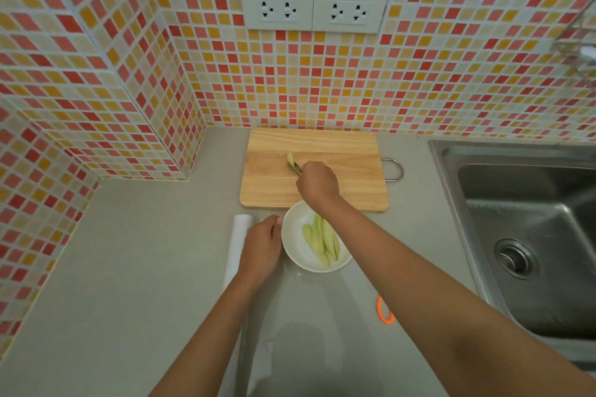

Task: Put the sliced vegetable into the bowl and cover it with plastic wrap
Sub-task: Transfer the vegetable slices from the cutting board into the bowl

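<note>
R hand (317,185) over the wooden cutting board (348,171), fingers curled round one pale green vegetable slice (291,160), tip of it sticking up-left past the knuckles, lower end at board level. L hand (263,243) on the grey counter (145,267) just beside white bowl (292,248), thumb touching its left rim, fingers loosely bent & gripping nothing visible, partly over the white plastic wrap roll (240,235). Several more sliced strips (321,242) lying in the bowl, which sits on counter just in front of board, touching or nearly touching its near edge; steel sink (532,219) to the right, small orange loop (384,311) near front edge.
</note>
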Demonstrator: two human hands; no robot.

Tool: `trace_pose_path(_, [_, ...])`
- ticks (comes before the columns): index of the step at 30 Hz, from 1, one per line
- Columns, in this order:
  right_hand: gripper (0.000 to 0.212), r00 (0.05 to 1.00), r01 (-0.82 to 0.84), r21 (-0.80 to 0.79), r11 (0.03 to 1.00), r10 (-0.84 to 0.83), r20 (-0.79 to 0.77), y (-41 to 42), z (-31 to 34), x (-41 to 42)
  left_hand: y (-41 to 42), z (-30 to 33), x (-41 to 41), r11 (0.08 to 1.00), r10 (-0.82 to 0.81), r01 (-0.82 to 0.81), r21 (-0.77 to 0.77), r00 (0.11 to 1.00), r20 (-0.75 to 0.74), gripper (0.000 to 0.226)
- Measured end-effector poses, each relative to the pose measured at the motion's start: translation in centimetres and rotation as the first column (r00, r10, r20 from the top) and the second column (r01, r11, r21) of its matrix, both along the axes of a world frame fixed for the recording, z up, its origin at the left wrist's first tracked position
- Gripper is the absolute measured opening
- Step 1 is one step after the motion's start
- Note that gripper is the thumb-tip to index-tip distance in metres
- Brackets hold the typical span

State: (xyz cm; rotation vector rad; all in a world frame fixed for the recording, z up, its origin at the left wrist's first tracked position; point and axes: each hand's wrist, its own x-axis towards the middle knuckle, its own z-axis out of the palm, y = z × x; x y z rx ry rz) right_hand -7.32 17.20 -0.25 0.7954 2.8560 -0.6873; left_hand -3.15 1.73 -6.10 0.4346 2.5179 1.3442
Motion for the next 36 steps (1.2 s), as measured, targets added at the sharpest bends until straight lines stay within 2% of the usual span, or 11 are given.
trace_pose_path(2, [0.017, 1.0, 0.005, -0.004, 1.0, -0.005, 0.002, 0.5, 0.1, 0.5, 0.0, 0.0, 0.0, 1.0, 0.0, 0.0, -0.006, 1.0, 0.001, 0.038])
trace_pose_path(6, [0.031, 0.997, 0.031, -0.082, 0.996, -0.037, -0.063, 2.0, 0.8, 3.2, 0.0, 0.0, 0.0, 1.0, -0.002, 0.002, -0.013, 1.0, 0.006, 0.038])
trace_pose_path(10, [0.046, 0.977, 0.05, -0.194, 0.98, -0.089, -0.194, 2.4, 2.2, 9.1, 0.0, 0.1, 0.1, 1.0, 0.0, 0.0, -0.011, 1.0, 0.019, 0.037])
trace_pose_path(13, [0.046, 0.968, 0.032, -0.241, 0.97, -0.09, -0.234, 1.9, 2.5, 14.3, 0.0, 0.1, 0.0, 1.0, -0.001, 0.002, -0.016, 1.0, 0.028, 0.037])
trace_pose_path(17, [0.035, 0.988, 0.032, -0.185, 0.982, -0.059, -0.141, 1.0, 1.1, 18.5, 0.1, 0.2, 0.1, 1.0, 0.004, -0.004, -0.011, 0.999, 0.032, 0.039])
trace_pose_path(19, [0.029, 0.999, 0.017, -0.106, 0.994, -0.022, -0.047, 0.4, 0.7, 19.1, 0.1, 0.3, 0.1, 1.0, 0.005, -0.005, -0.007, 1.0, 0.03, 0.04])
trace_pose_path(21, [0.031, 0.999, 0.007, 0.021, 1.0, -0.008, 0.037, 0.0, 0.7, 19.1, 0.1, 0.4, 0.2, 1.0, 0.005, -0.005, -0.003, 0.999, 0.038, 0.04])
trace_pose_path(22, [0.032, 0.999, 0.016, 0.063, 0.998, -0.018, 0.031, 0.0, 0.8, 19.2, 0.1, 0.4, 0.2, 1.0, 0.005, -0.004, -0.002, 0.999, 0.041, 0.04])
trace_pose_path(25, [0.031, 0.992, 0.102, 0.142, 0.985, -0.09, -0.086, 0.8, 1.7, 18.6, 0.1, 0.5, 0.2, 1.0, 0.008, -0.008, -0.007, 0.999, 0.038, 0.04])
trace_pose_path(29, [0.028, 0.945, 0.298, 0.087, 0.951, -0.281, -0.167, 4.5, 2.1, 14.4, 0.0, 0.4, 0.0, 1.0, 0.011, -0.011, -0.003, 0.999, 0.038, 0.04])
trace_pose_path(36, [0.029, 0.928, 0.372, 0.137, 0.918, -0.373, -0.024, 9.5, -1.9, 5.6, 0.0, 0.3, -0.1, 1.0, 0.008, -0.008, -0.002, 0.999, 0.05, 0.039])
